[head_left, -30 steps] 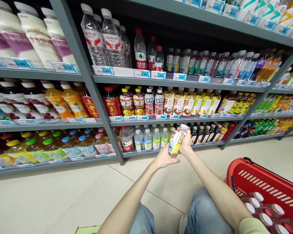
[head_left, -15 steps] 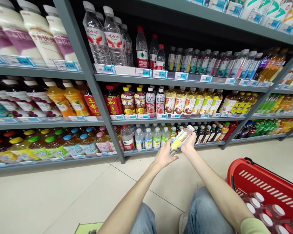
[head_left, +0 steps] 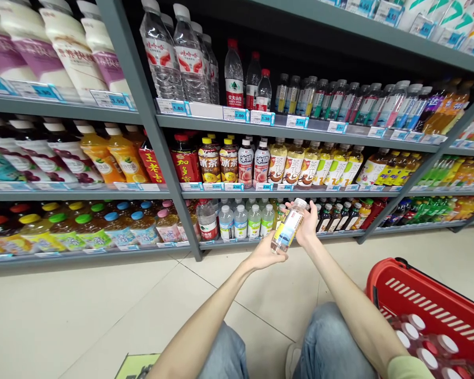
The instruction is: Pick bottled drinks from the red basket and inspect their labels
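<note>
A clear drink bottle (head_left: pixel 290 229) with a white cap and a yellow, white and blue label is held tilted in front of the lower shelf, its label facing me. My left hand (head_left: pixel 265 253) is closed around its lower end. Near the cap, my right hand (head_left: pixel 308 225) loosely cradles the upper part, with fingertips showing behind the bottle on its far side. Just beyond the hands, a row of white-capped bottles (head_left: pixel 254 221) stands on the bottom shelf.
Grey shelving (head_left: pixel 300 195) full of drinks spans the view, with price tags along its edges. A red shopping basket (head_left: pixel 430 300) stands on the floor at right, holding several capped bottles (head_left: pixel 426 358). A green floor sticker (head_left: pixel 136 366) lies at lower left.
The bottle has turned in my hands to a steeper tilt, and its label now faces me more. My right fingers have loosened and spread around its upper part.
</note>
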{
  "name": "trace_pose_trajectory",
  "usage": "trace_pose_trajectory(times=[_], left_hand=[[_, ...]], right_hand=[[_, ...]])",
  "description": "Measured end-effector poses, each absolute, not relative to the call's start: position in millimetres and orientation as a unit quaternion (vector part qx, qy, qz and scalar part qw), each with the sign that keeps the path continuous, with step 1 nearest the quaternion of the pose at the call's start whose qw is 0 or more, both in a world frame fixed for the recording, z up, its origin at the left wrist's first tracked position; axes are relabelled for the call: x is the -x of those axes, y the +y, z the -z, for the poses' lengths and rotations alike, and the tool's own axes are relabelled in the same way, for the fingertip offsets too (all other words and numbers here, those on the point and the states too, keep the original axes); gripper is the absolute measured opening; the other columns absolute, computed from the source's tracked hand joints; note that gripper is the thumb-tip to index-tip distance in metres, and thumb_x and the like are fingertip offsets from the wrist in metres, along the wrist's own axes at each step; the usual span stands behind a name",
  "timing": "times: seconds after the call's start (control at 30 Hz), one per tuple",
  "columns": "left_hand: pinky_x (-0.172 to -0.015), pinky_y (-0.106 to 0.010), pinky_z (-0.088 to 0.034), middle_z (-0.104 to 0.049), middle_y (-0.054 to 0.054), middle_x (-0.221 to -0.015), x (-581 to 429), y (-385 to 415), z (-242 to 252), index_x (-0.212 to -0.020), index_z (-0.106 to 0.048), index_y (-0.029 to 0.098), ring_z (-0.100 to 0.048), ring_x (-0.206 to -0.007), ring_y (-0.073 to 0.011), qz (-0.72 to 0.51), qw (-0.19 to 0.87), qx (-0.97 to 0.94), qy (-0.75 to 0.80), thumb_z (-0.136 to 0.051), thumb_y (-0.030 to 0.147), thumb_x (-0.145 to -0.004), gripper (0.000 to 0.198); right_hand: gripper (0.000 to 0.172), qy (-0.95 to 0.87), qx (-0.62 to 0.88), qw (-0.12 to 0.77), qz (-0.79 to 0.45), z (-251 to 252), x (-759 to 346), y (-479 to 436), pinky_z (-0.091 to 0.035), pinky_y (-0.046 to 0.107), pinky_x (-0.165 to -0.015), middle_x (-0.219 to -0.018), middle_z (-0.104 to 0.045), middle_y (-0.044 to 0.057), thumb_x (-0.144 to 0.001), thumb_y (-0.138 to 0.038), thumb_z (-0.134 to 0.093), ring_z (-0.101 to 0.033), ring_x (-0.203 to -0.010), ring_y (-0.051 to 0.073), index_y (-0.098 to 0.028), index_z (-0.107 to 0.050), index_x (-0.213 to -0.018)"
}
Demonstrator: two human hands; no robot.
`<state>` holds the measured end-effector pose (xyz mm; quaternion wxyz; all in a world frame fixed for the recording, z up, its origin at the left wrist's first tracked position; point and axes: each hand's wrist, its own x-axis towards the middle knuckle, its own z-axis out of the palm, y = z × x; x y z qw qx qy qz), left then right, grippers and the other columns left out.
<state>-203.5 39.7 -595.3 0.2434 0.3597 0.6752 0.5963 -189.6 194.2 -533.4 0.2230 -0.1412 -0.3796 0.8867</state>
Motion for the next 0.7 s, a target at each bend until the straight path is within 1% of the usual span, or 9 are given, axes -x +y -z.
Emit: trace_pose_trajectory(times=[0.07, 0.13, 0.17, 0.23, 0.37, 0.47, 0.57, 0.63, 0.7], left_hand=[[-0.068, -0.034, -0.054, -0.063, -0.001, -0.084, 202.5, 40.9, 596.8, -0.116, -0.049, 0.017, -0.062, -0.070, -0.0160, -0.622, 0.284, -0.361, 0.634, -0.077, 0.025, -0.065, 0.059], [-0.068, -0.036, -0.056, -0.061, 0.000, -0.084, 201.9, 42.2, 597.5, -0.121, -0.047, 0.018, -0.062, -0.071, -0.0151, -0.638, 0.317, -0.362, 0.601, -0.080, 0.028, -0.065, 0.066], [-0.069, -0.037, -0.057, -0.060, 0.000, -0.084, 201.8, 42.8, 597.7, -0.123, -0.047, 0.018, -0.062, -0.071, -0.0150, -0.643, 0.329, -0.362, 0.589, -0.082, 0.028, -0.063, 0.070], [-0.069, -0.038, -0.058, -0.060, 0.001, -0.081, 201.8, 43.8, 597.6, -0.123, -0.046, 0.018, -0.061, -0.071, -0.0149, -0.649, 0.343, -0.361, 0.575, -0.084, 0.028, -0.061, 0.073], [-0.067, -0.037, -0.057, -0.059, 0.002, -0.078, 201.5, 45.3, 596.6, -0.118, -0.047, 0.017, -0.060, -0.068, -0.0143, -0.651, 0.344, -0.361, 0.573, -0.083, 0.025, -0.060, 0.069], [-0.066, -0.036, -0.056, -0.059, 0.002, -0.078, 201.0, 46.0, 596.1, -0.120, -0.046, 0.017, -0.059, -0.067, -0.0141, -0.642, 0.329, -0.365, 0.588, -0.080, 0.024, -0.061, 0.069], [-0.067, -0.033, -0.053, -0.060, 0.001, -0.080, 201.5, 46.4, 598.0, -0.122, -0.048, 0.016, -0.059, -0.069, -0.0148, -0.626, 0.292, -0.367, 0.623, -0.077, 0.021, -0.061, 0.068], [-0.072, -0.035, -0.052, -0.062, 0.000, -0.083, 202.9, 46.0, 600.9, -0.121, -0.051, 0.017, -0.060, -0.072, -0.0168, -0.614, 0.244, -0.361, 0.658, -0.075, 0.019, -0.063, 0.063], [-0.083, -0.040, -0.051, -0.064, -0.002, -0.088, 205.0, 44.7, 604.4, -0.122, -0.053, 0.018, -0.062, -0.082, -0.0214, -0.602, 0.187, -0.350, 0.693, -0.072, 0.018, -0.065, 0.061]], right_hand=[[0.035, -0.409, 0.132, 0.249, -0.868, 532.3, 187.9, 190.7, -0.056, 0.030, -0.057, -0.087, -0.076, 0.005, -0.081, -0.052, -0.062, -0.071, -0.067, 0.019, -0.018, -0.066, -0.088], [0.028, -0.433, 0.139, 0.286, -0.843, 533.0, 187.7, 187.7, -0.056, 0.028, -0.056, -0.079, -0.074, 0.002, -0.072, -0.041, -0.076, -0.070, -0.064, 0.018, -0.019, -0.066, -0.085], [0.027, -0.438, 0.145, 0.303, -0.834, 533.7, 187.9, 186.7, -0.055, 0.027, -0.054, -0.077, -0.074, 0.001, -0.069, -0.038, -0.079, -0.069, -0.062, 0.017, -0.018, -0.066, -0.083], [0.027, -0.435, 0.155, 0.320, -0.827, 535.0, 188.5, 185.9, -0.054, 0.027, -0.050, -0.074, -0.073, 0.000, -0.067, -0.037, -0.081, -0.068, -0.058, 0.017, -0.018, -0.066, -0.080], [0.025, -0.423, 0.162, 0.331, -0.828, 535.7, 188.7, 185.8, -0.054, 0.026, -0.048, -0.072, -0.072, 0.000, -0.067, -0.036, -0.080, -0.068, -0.057, 0.016, -0.018, -0.065, -0.076], [0.023, -0.420, 0.158, 0.335, -0.829, 534.7, 188.4, 185.0, -0.054, 0.027, -0.048, -0.071, -0.072, -0.001, -0.068, -0.035, -0.079, -0.067, -0.056, 0.016, -0.019, -0.065, -0.076], [0.023, -0.429, 0.160, 0.333, -0.824, 533.9, 188.8, 185.9, -0.053, 0.026, -0.048, -0.073, -0.072, -0.001, -0.069, -0.036, -0.078, -0.067, -0.056, 0.016, -0.019, -0.065, -0.078], [0.025, -0.456, 0.177, 0.327, -0.808, 534.2, 189.5, 188.7, -0.053, 0.026, -0.049, -0.075, -0.074, 0.000, -0.069, -0.037, -0.079, -0.067, -0.057, 0.016, -0.018, -0.066, -0.080], [0.027, -0.488, 0.200, 0.314, -0.790, 535.1, 190.2, 192.6, -0.053, 0.025, -0.050, -0.076, -0.074, 0.002, -0.069, -0.039, -0.080, -0.067, -0.059, 0.015, -0.017, -0.068, -0.079]])
